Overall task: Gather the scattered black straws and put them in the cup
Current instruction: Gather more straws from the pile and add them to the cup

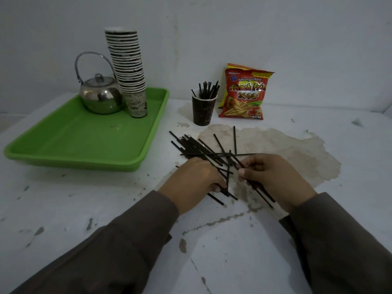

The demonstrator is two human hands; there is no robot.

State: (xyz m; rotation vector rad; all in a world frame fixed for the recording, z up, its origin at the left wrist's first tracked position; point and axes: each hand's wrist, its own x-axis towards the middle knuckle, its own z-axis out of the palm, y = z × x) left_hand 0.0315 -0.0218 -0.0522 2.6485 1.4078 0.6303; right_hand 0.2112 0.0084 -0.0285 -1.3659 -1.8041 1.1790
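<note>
Several black straws (197,146) lie crossed in a loose pile on the white table, in front of a dark paper cup (203,111) that stands upright and holds several straws. My left hand (195,179) rests palm down on the near end of the pile, its fingers curled over a few straws. My right hand (273,177) pinches a few straws between thumb and fingers at the pile's right side. Their lower ends stick out toward me under the hand.
A green tray (70,143) at the left carries a steel teapot (100,96) and a tall stack of paper cups (128,71). A red French fries snack bag (245,94) leans on the wall right of the cup. The tabletop paint is peeled at the right.
</note>
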